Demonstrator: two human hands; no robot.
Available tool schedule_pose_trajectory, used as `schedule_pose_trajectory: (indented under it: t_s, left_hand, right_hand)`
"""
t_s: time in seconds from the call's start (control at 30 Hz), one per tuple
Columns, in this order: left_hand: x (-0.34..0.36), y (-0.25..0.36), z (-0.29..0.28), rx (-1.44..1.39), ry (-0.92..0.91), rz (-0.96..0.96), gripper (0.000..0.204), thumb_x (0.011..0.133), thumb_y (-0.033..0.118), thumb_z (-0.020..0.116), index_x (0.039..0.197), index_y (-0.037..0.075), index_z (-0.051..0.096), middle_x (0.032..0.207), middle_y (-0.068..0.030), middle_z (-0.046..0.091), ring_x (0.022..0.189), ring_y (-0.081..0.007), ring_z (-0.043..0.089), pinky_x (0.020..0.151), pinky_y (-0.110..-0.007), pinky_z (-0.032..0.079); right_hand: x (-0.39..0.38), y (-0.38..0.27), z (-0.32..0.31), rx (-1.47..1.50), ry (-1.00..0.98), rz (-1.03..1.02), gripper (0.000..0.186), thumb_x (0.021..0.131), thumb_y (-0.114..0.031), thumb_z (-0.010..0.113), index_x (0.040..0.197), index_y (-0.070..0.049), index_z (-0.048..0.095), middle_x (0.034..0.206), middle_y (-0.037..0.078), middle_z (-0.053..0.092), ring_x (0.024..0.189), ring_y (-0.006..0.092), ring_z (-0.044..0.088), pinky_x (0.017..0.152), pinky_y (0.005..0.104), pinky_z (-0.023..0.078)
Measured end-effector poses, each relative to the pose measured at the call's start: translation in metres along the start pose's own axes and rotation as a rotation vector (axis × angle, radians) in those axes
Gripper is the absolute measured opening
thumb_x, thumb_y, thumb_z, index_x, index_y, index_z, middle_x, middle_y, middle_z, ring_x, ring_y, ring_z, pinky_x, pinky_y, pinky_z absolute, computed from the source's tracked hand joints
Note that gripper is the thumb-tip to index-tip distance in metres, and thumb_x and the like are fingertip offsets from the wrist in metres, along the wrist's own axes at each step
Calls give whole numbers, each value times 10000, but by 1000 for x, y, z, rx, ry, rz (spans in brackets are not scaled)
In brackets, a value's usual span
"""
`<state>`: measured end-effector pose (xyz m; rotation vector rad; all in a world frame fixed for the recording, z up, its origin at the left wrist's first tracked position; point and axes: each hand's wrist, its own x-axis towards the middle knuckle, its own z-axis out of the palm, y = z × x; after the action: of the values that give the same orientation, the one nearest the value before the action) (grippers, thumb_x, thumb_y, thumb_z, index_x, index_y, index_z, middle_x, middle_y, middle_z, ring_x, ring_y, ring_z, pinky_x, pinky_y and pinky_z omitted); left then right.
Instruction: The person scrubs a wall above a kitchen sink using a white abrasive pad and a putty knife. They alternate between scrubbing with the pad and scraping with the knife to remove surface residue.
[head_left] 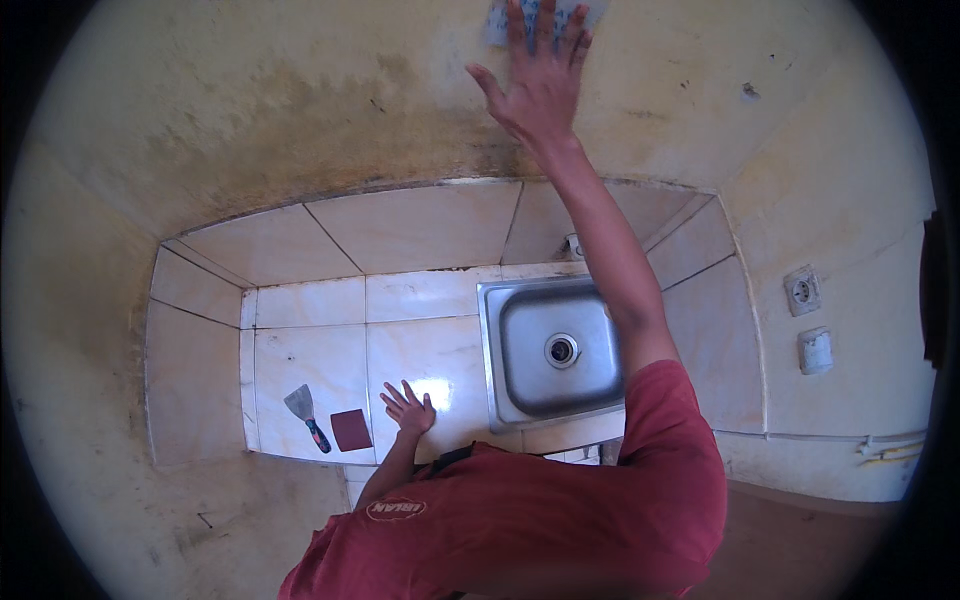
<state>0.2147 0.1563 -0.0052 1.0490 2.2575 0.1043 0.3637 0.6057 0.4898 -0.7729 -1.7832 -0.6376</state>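
Note:
My right hand (541, 95) reaches high up the wall, its fingers spread and stretched out. Under those fingers a pale sheet with blue print (496, 28), perhaps the back of a piece of sandpaper, lies flat against the yellowed wall (400, 110). Down on the white tiled counter (305, 350) rests my left hand (410, 408), palm down with its fingers apart, holding nothing. Left of it lies a square of reddish-brown sandpaper (351, 430). Beside that is a putty knife (302, 405) with a broad metal blade and a dark handle with red on it.
A steel sink (555, 390) is set into the counter, below my right arm; a tap (573, 246) shows partly behind it. Tiles (420, 230) line the lower wall. On the right wall are a socket (802, 290), a white fitting (815, 351) and thin pipes (890, 445).

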Motion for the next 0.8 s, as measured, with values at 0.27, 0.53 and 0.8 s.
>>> schedule_pose_trajectory:
  t_s: [0.27,0.53,0.8]
  left_hand:
    - [2,4,-7,-17,-96,-22,941,1003,621,373,1655,77,-32,1634,-284,-322,1473,-546,-318,1174,-721,-51]
    - [2,-6,3,-37,-38,43,994,983,632,415,1648,54,-43,1638,-302,-294,1469,-563,-310,1154,-743,-53]
    - [7,-9,-3,-24,-38,75,1007,976,626,437,1646,35,-28,1630,-333,-279,1461,-592,-293,1147,-753,-50]
  right_hand:
    - [-22,-11,-7,13,-165,24,1063,941,-741,481,1659,-52,108,1716,246,24,1566,503,-7,1245,616,60]
    - [-13,-44,20,46,-139,-12,1062,874,-757,553,1655,-126,211,1725,194,81,1544,549,18,1218,692,82]
    - [27,-50,12,2,80,90,940,892,-777,527,1645,-272,280,1743,82,95,1594,400,35,1249,610,105]
